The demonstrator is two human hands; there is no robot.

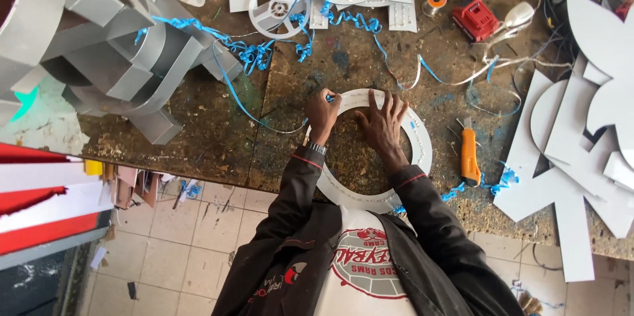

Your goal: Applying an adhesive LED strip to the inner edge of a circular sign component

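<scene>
Hands point(356, 121) flat on white ring point(422, 151)

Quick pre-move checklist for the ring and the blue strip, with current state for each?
1. White ring flat on the workbench: ok.
2. Right hand pressing the ring's inner edge, fingers spread: ok.
3. Left hand pinching the blue strip at the ring's upper left: ok.
4. Strip free of snags on its way to the grey letter shapes: cannot tell.
5. Orange utility knife clear of both hands, right of the ring: ok; blade in or out: cannot tell.
6. Ring's near edge fully supported: not ok, it overhangs the bench edge.
</scene>
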